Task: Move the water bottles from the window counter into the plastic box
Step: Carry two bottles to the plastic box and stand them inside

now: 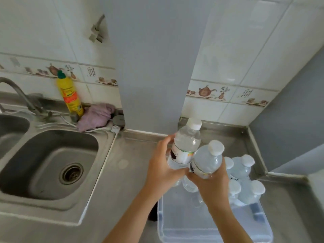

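Head view: a person is holding two water bottles above a clear plastic box [215, 230] sitting on the steel surface [122, 172] beside a sink [43, 163]. Left hand [163, 171] is wrapping its grip round the far bottle [186, 144]; right hand [208, 183] is clasping the near bottle [206, 160]. Both are being held roughly upright, caps up and leaning away, likely for lowering beside four bottles [243, 179] already standing in the box.

A steel worktop [133, 155] fills the lower frame, with a sink [52, 163] at left, a clear plastic box [210, 230] at lower right, and a yellow bottle [70, 95] and purple cloth [96, 116] behind the sink.
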`<state>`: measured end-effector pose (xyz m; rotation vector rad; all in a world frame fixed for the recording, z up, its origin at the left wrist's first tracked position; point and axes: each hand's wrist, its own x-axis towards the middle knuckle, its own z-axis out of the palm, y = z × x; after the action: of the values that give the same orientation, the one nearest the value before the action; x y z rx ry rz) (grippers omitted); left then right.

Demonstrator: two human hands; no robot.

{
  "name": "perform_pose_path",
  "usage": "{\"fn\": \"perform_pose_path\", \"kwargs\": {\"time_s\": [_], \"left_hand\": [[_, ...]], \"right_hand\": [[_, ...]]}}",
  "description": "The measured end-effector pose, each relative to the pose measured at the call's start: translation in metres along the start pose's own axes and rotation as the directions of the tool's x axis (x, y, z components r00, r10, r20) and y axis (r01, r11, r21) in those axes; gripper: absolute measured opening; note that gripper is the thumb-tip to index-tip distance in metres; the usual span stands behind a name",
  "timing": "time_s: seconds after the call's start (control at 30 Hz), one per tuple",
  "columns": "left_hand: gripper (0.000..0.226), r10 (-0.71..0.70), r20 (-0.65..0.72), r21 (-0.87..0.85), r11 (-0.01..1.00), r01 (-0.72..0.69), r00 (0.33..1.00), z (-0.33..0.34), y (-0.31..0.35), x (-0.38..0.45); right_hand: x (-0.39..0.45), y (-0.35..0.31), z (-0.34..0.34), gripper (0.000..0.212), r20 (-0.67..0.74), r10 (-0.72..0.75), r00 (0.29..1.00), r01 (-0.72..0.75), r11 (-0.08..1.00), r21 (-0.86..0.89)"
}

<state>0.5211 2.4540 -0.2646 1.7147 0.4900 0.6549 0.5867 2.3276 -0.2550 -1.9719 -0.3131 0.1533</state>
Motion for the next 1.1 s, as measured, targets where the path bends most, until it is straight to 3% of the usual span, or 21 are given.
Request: {"fn": "perform_pose_path", "kwargs": {"time_s": [0.17, 0.33, 0.6, 0.9, 1.0, 1.1], "left_hand": [[0.087, -0.090, -0.027, -0.044, 0.995, 0.089, 0.996, 0.013, -0.029, 0.003], [0.081, -0.129, -0.049, 0.044, 0.990, 0.131, 0.990, 0.010, -0.053, 0.000], [0.074, -0.156, -0.046, 0.145, 0.976, 0.161, 0.987, 0.009, -0.079, -0.010], [0.080, -0.044, 0.028, 0.276, 0.960, 0.035, 0.999, 0.006, -0.079, -0.006], [0.077, 0.073, 0.039, 0.283, 0.956, -0.081, 0.997, 0.003, -0.061, -0.002], [0.053, 0.206, 0.100, 0.333, 0.915, -0.228, 0.973, 0.000, -0.032, 0.000]], "right_hand": [[0.007, 0.011, 0.010, 0.066, -0.033, 0.014, 0.999, -0.016, 0.998, -0.055], [0.007, 0.025, 0.026, 0.071, -0.001, 0.082, 0.997, -0.082, 0.996, -0.032], [0.010, 0.031, 0.031, 0.067, -0.021, 0.046, 0.999, -0.048, 0.993, -0.103], [0.002, 0.027, 0.021, 0.082, 0.007, -0.002, 1.000, 0.003, 0.986, -0.167], [-0.002, 0.019, 0.008, 0.070, 0.016, -0.064, 0.998, 0.066, 0.978, -0.196], [-0.008, 0.005, -0.010, 0.055, 0.014, -0.156, 0.988, 0.155, 0.958, -0.241]]}}
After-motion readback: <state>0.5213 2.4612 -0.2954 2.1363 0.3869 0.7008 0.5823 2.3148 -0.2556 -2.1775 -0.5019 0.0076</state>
